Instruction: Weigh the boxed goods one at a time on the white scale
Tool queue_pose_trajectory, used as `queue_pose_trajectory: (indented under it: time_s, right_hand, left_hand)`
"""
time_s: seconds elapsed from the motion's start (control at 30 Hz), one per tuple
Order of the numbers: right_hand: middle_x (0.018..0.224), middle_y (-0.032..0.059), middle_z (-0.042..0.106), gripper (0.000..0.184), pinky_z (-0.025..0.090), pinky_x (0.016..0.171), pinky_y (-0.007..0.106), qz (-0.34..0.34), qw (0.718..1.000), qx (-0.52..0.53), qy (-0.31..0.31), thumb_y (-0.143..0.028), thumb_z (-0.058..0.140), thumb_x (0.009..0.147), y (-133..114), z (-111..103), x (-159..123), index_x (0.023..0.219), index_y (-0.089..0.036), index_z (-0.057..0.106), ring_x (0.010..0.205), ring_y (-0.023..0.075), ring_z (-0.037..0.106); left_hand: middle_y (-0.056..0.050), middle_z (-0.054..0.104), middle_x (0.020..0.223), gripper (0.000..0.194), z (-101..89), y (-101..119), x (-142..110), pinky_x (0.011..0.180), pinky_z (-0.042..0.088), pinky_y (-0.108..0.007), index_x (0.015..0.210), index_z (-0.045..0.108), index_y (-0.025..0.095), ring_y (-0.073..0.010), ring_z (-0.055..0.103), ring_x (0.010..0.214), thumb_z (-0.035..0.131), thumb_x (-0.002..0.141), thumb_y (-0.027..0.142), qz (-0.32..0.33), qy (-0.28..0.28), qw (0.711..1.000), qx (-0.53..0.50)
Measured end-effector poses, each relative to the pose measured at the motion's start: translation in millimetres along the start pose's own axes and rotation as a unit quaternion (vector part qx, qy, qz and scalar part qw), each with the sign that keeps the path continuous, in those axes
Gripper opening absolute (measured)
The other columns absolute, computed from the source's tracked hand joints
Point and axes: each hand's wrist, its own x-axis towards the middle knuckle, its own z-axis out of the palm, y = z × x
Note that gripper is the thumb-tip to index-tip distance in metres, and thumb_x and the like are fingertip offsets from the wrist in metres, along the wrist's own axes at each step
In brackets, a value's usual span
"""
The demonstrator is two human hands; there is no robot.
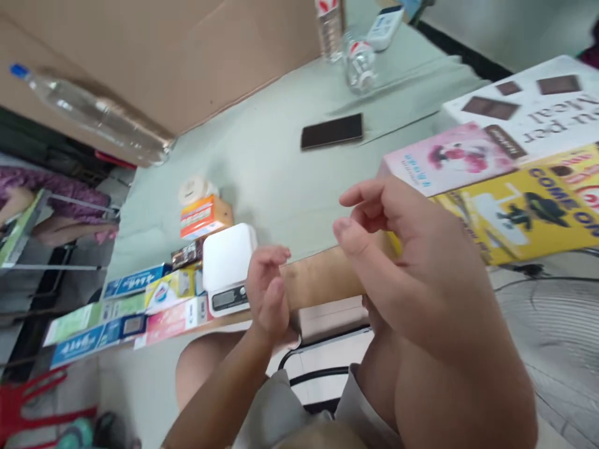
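My left hand (269, 293) hovers over the table's near edge, fingers loosely curled and apart, holding nothing; it is right beside a small white digital scale (227, 265). My right hand (402, 249) is raised close to the camera, fingers bent and slightly apart, with nothing visible in it. It floats in front of a yellow box (533, 209) and a pink box (449, 163). A black phone (332, 131) lies flat farther out on the pale green tablecloth (262, 156).
Several small packets and boxes (131, 302) lie along the near edge left of the scale, with an orange box (203, 215) behind. A clear bottle (93, 112) lies by a cardboard sheet (163, 50). Two bottles (355, 50) are at the far side. A fan grille (556, 337) is lower right.
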Motion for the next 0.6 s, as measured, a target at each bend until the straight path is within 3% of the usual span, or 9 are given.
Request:
queue_pose_trajectory:
  time_s: [0.13, 0.23, 0.3, 0.4, 0.5, 0.6]
  right_hand:
    - [0.077, -0.0015, 0.068, 0.018, 0.046, 0.06, 0.029, -0.03, 0.997, -0.025, -0.059, -0.039, 0.059, 0.091, -13, 43, -6, 0.098, -0.025, 0.068, 0.068, 0.0147, 0.064]
    - [0.083, 0.0013, 0.07, 0.019, 0.045, 0.058, 0.029, -0.03, 0.993, -0.043, -0.106, -0.038, 0.061, 0.089, -30, 81, -14, 0.099, -0.025, 0.07, 0.076, 0.0169, 0.066]
    - [0.088, 0.0024, 0.073, 0.02, 0.047, 0.06, 0.028, -0.028, 0.988, -0.043, -0.149, -0.037, 0.062, 0.089, -43, 109, -20, 0.102, -0.025, 0.07, 0.081, 0.0178, 0.067]
    - [0.094, 0.0029, 0.075, 0.023, 0.05, 0.065, 0.029, -0.042, 0.977, -0.031, -0.206, -0.038, 0.062, 0.089, -55, 148, -23, 0.106, -0.025, 0.071, 0.087, 0.0186, 0.069]
    - [0.097, 0.0042, 0.075, 0.026, 0.055, 0.073, 0.034, -0.04, 0.978, -0.039, -0.201, -0.038, 0.061, 0.088, -53, 183, -15, 0.108, -0.024, 0.071, 0.089, 0.02, 0.07]
    - [0.11, 0.0078, 0.077, 0.03, 0.059, 0.09, 0.044, -0.02, 0.986, -0.062, -0.155, -0.036, 0.061, 0.086, -39, 215, 5, 0.112, -0.023, 0.07, 0.098, 0.0234, 0.072]
  left_hand:
    - [-0.001, 0.056, 0.064, 0.035, -79.1, 12, -62, 0.063, 0.047, -0.031, 0.074, 0.063, 0.021, -0.0163, 0.055, 0.063, 0.067, 0.092, 0.051, 0.014, -0.008, 0.999, 0.048]
    - [-0.002, 0.055, 0.063, 0.034, -120.9, 22, -77, 0.059, 0.044, -0.035, 0.071, 0.062, 0.023, -0.0192, 0.053, 0.061, 0.063, 0.095, 0.047, -0.001, 0.011, 0.997, 0.077]
    - [-0.003, 0.053, 0.063, 0.034, -138.8, 30, -64, 0.061, 0.044, -0.04, 0.07, 0.059, 0.025, -0.0212, 0.052, 0.061, 0.06, 0.095, 0.049, 0.008, 0.03, 0.992, 0.121]
    - [-0.003, 0.058, 0.069, 0.032, -155.8, 41, -15, 0.07, 0.05, -0.043, 0.071, 0.058, 0.027, -0.0227, 0.056, 0.067, 0.06, 0.095, 0.047, -0.001, 0.009, 0.976, 0.219]
    - [-0.007, 0.07, 0.097, 0.01, -168.9, 41, 39, 0.094, 0.052, -0.046, 0.088, 0.062, 0.026, -0.0265, 0.065, 0.096, 0.062, 0.091, 0.035, -0.047, 0.033, 0.956, 0.288]
    - [-0.016, 0.064, 0.136, 0.033, -183.2, 28, 73, 0.114, 0.044, -0.054, 0.114, 0.063, 0.022, -0.0369, 0.056, 0.133, 0.065, 0.09, 0.044, -0.146, 0.046, 0.927, 0.342]
